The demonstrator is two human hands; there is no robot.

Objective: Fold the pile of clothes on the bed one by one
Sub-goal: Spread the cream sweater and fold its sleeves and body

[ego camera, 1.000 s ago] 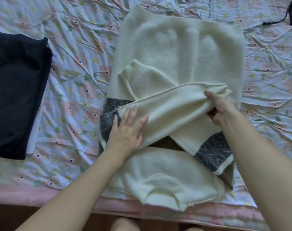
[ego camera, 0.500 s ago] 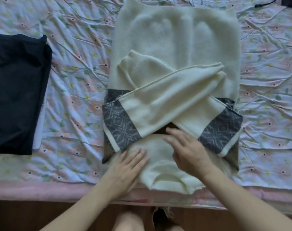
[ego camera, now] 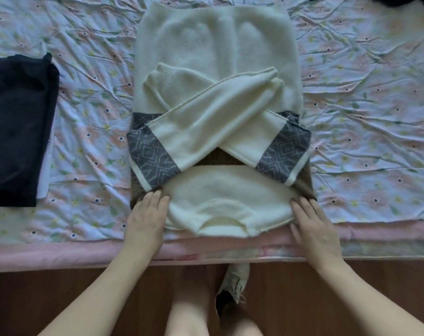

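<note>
- A cream sweater [ego camera: 215,44] of fuzzy, thick knit is lying in the middle of the bed, its collar end sitting at the 6 o'clock edge.
- Its two sleeves are crossing in an X over the body, each showing a grey band with a diamond pattern.
- The left hand [ego camera: 145,219] is resting flat at the sweater's 7 o'clock corner, fingers straight and together.
- The right hand [ego camera: 312,224] is lying at the 5 o'clock corner, fingers relaxed and slightly spread, touching the knit edge.
- A wrinkled floral bedsheet [ego camera: 375,93] is covering the bed.
- A smooth, dark folded garment [ego camera: 14,132] is sitting at 9 o'clock, well apart.
</note>
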